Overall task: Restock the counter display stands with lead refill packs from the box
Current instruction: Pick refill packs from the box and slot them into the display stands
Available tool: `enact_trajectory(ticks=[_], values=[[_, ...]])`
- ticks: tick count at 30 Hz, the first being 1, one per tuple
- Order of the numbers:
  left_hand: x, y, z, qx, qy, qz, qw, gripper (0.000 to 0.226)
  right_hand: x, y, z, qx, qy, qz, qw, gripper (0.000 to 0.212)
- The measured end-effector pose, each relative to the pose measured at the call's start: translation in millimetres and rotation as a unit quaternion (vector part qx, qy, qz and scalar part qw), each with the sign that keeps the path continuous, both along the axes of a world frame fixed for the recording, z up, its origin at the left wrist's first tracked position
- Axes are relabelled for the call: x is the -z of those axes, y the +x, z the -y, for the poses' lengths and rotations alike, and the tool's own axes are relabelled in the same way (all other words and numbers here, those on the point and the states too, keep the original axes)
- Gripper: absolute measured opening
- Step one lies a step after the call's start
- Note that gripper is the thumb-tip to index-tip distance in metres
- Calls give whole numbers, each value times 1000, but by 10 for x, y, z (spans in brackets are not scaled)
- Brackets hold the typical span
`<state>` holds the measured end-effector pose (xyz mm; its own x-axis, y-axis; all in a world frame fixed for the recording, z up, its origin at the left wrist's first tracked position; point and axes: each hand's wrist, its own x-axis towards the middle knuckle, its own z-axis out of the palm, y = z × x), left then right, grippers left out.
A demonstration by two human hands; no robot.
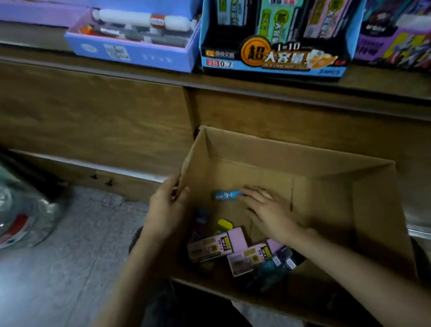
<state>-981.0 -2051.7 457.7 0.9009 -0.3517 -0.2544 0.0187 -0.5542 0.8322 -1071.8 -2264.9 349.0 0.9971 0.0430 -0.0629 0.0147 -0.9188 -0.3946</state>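
Near end of cardboard box (pixel 368 211), lower centre: pink lead refill packs (pixel 215 246) heaped. Left hand (pixel 168 211) grips box's left wall. Right hand (pixel 267 208) flat, fingers spread, at blue pack (pixel 227 195). Picking step. Next: pinch pack, lift to display stand (pixel 273 52), upper right.

wooden counter (pixel 380 82), display stand (pixel 275 63), blue tray (pixel 132 53)
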Motion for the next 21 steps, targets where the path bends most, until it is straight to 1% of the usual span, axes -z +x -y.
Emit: enact_trajectory(ticks=[2,4,6,7,9,11,12,14,16,18,21], values=[[52,12,-2,-6,7,12,1000,31,-27,-299,124,-8,12,2,1000,34],[79,14,3,-14,-7,10,1000,31,-104,-474,226,8,26,-32,999,30],[84,-4,17,-17,-25,-1,1000,33,-199,-476,222,14,6,-31,999,30],[85,-18,25,-17,-36,-4,999,31,-271,-425,154,-3,-7,-23,1000,32],[88,-46,42,-23,-64,-9,998,30,-366,-266,-92,-80,-1,-16,997,35],[81,-61,54,-25,-77,-14,997,32,-385,-103,-433,-155,7,-34,987,40],[76,-61,58,-23,-73,-12,997,33,-370,-42,-597,-176,-3,-47,983,43],[74,-70,56,-17,-65,-3,998,36,-305,15,-801,-183,-32,-74,980,50],[82,-88,63,-17,-67,-2,998,38,-223,-28,-812,-184,-76,-80,977,56],[86,-114,85,-13,-67,-1,998,39,-156,-128,-684,-182,-103,-66,976,54],[81,-135,136,-16,-60,8,998,38,-91,-316,-426,-169,-100,-60,979,51]])
